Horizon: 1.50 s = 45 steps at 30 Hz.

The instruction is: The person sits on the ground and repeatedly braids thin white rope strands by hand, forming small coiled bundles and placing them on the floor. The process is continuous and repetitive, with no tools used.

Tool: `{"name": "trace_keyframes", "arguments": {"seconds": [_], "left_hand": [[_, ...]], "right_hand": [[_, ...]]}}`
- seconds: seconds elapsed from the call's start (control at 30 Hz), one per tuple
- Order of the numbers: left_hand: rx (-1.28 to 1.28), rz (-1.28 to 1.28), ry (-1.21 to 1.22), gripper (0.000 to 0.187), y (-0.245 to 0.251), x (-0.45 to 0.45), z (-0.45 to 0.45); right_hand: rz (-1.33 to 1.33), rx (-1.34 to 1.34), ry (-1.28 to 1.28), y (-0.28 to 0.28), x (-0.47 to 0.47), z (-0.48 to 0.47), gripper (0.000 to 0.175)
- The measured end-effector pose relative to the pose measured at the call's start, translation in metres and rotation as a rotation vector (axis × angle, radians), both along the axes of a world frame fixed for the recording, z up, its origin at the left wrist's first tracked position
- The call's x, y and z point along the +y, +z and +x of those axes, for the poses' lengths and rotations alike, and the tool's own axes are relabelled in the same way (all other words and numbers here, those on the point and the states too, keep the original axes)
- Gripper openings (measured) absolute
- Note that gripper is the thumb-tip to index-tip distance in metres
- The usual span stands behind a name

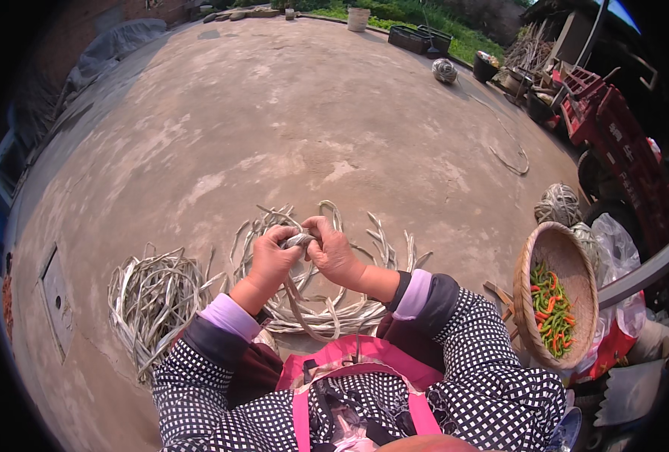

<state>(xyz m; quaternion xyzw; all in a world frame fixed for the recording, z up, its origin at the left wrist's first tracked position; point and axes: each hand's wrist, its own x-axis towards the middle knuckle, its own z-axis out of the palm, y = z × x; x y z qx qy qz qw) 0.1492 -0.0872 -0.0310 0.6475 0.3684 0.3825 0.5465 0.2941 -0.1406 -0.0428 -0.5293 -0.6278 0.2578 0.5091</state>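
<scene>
My left hand (271,255) pinches a length of greyish-white twisted plastic strand (297,241) between thumb and fingers. On the other side, my right hand (334,255) grips the same strand close by, so the two hands almost touch. Below them a loose coil of similar strands (323,325) lies in front of my lap, with some ends sticking out on the right. A thicker tangled heap of strands (156,299) rests on the concrete to the left. My fingers partly hide the place where the strand is held.
A woven basket (523,316) with red and green chillies stands at the right. Behind it are a ball of strand (558,204) and a red cargo vehicle (611,124). Another ball (444,71) trails a line across the concrete floor (266,124). Black crates (409,39) stand far back.
</scene>
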Motion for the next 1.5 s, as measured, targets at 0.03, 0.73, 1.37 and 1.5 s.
{"name": "trace_keyframes", "arguments": {"seconds": [0.03, 0.73, 1.37, 1.5], "left_hand": [[-0.044, -0.075, -0.033, 0.019, 0.000, 0.000, 0.000], [0.286, 0.494, -0.268, 0.022, -0.001, 0.005, -0.019], [0.379, 0.608, -0.398, 0.024, 0.010, 0.002, -0.017], [0.378, 0.314, -0.414, 0.021, 0.024, 0.000, -0.018]], "right_hand": [[-0.085, 0.064, 0.001, 0.002, 0.001, 0.000, 0.031], [-0.465, 0.458, 0.204, 0.013, -0.005, 0.024, 0.011], [-0.013, -0.072, 0.169, 0.007, -0.010, 0.020, 0.008], [0.010, -0.016, 0.173, 0.014, -0.011, 0.020, 0.008]]}}
